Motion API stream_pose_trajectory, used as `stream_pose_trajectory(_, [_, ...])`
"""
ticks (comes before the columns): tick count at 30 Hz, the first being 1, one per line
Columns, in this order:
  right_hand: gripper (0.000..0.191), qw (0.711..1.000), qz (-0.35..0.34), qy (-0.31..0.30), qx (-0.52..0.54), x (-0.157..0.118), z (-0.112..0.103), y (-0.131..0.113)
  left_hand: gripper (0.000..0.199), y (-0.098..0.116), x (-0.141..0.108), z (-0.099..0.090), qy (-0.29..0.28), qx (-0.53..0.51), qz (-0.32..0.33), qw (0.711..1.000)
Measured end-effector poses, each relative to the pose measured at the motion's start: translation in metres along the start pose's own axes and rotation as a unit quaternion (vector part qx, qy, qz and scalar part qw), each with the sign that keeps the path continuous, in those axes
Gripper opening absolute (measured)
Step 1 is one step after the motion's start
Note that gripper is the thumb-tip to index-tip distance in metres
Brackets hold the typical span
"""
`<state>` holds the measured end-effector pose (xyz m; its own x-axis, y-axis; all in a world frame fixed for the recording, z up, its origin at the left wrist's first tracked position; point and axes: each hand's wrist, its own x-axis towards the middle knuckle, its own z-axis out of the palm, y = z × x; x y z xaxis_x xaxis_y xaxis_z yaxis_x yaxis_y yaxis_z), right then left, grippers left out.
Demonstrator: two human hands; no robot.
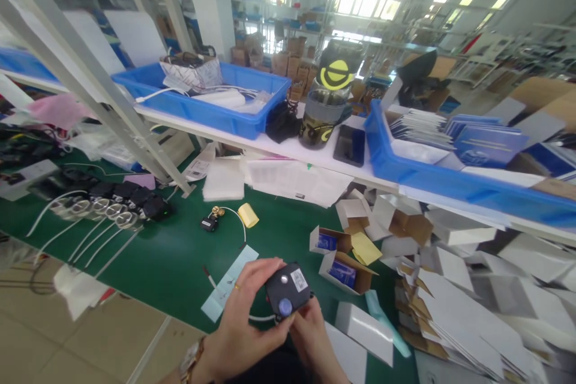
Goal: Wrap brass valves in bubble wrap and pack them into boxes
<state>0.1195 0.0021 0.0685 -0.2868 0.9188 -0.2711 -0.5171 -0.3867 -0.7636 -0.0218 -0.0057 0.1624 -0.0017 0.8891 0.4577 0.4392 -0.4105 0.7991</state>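
Note:
Between both hands is a black box-shaped device with a white label, a silver button and a bluish round knob. My left hand grips its left side and lower edge, fingers curled around it. At its lower right corner, my right hand is closed on the device, some fingers hidden beneath. A white cable runs from the device's lower left. Just beyond my left hand lies a light blue strip with small dark bits on it. Farther off sits a small black part with a brass fitting.
Opened small boxes holding blue packets stand to the right, beside a heap of white cartons. Several black devices with white cables line the left. Blue trays, a bottle and a phone occupy the shelf above.

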Motion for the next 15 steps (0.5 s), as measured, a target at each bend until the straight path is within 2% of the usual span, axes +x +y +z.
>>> stream_pose_trajectory(3, [0.069, 0.999, -0.008, -0.016, -0.026, -0.006, -0.001, -0.017, 0.076, 0.006, -0.002, 0.000, -0.015, -0.007, 0.006, 1.000])
stream_pose_trajectory(5, [0.069, 0.999, -0.010, -0.031, -0.043, -0.011, -0.003, -0.028, 0.081, 0.009, -0.001, -0.001, -0.028, -0.030, -0.016, 0.999])
stream_pose_trajectory(8, [0.064, 0.997, 0.012, -0.069, -0.045, -0.016, -0.007, -0.037, 0.092, 0.011, 0.003, 0.000, -0.086, -0.077, -0.067, 0.991])
stream_pose_trajectory(11, [0.050, 0.995, 0.059, -0.071, -0.029, -0.019, -0.010, -0.035, 0.079, 0.015, 0.005, 0.003, -0.129, -0.114, -0.106, 0.979])
stream_pose_trajectory(15, [0.037, 0.996, 0.051, -0.042, -0.052, -0.019, -0.005, -0.035, 0.062, 0.020, 0.004, 0.008, -0.143, -0.111, -0.070, 0.981])
